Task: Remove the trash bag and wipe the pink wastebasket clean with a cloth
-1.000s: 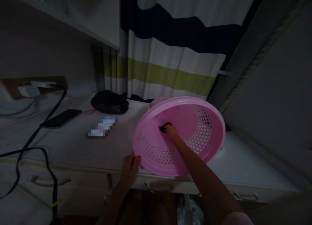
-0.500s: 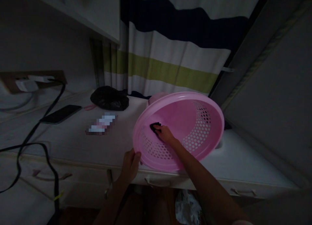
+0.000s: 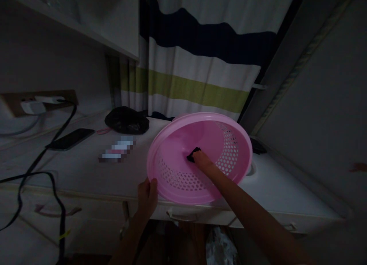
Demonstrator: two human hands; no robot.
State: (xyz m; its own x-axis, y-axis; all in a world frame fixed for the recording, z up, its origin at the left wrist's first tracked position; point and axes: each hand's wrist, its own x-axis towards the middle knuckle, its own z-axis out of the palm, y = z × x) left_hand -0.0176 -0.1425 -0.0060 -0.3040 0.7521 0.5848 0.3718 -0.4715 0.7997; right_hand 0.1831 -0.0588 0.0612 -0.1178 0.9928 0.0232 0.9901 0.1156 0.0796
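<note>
Nearest the camera, the left hand (image 3: 147,196) is seen at the bottom centre, raised from below the front edge of a white countertop (image 3: 86,169). Its fingers are closed around the lower left rim of a pink basket (image 3: 229,150), thumb on the near side. The right forearm is stretched forward and leftward from the lower right corner, straight into the basket's mouth. The right hand (image 3: 202,160) is curled, fingertips pinched on a small dark cloth (image 3: 194,155) that is pressed against the smooth inner base.

The basket is round and shallow, with rows of holes in its wall. It is tipped up on its lower rim at the countertop's front edge, so its open mouth is turned toward the person and slightly upward, its base toward the far curtain. Its widest span is laid left to right.

Below the counter, a drawer handle (image 3: 177,218) is visible. Farther left on the counter, a blurred-out item (image 3: 117,152), a dark phone (image 3: 70,139) and a black cable (image 3: 37,165) are seen, then a black bag (image 3: 127,120). Behind everything, a striped curtain (image 3: 200,77) is hung. The scene is dimly lit.
</note>
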